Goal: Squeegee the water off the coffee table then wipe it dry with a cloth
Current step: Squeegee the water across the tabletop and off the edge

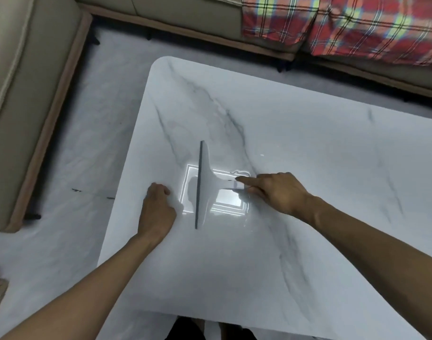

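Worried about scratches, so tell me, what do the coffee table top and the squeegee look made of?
Coffee table top: marble or a marble-look slab, glossy; grey veins on white, mirror-sharp glare. Squeegee: pale smooth body, probably plastic; thin dark blade, likely rubber.

The table (308, 143) fills the centre and right of the frame. The squeegee (205, 185) sits on it mid-frame, its handle held by the right hand (278, 192) on its right. The left hand (157, 209) rests just left of it. A sofa (185, 18) lines the top and left edges, with a blanket (357, 25) on it at upper right.
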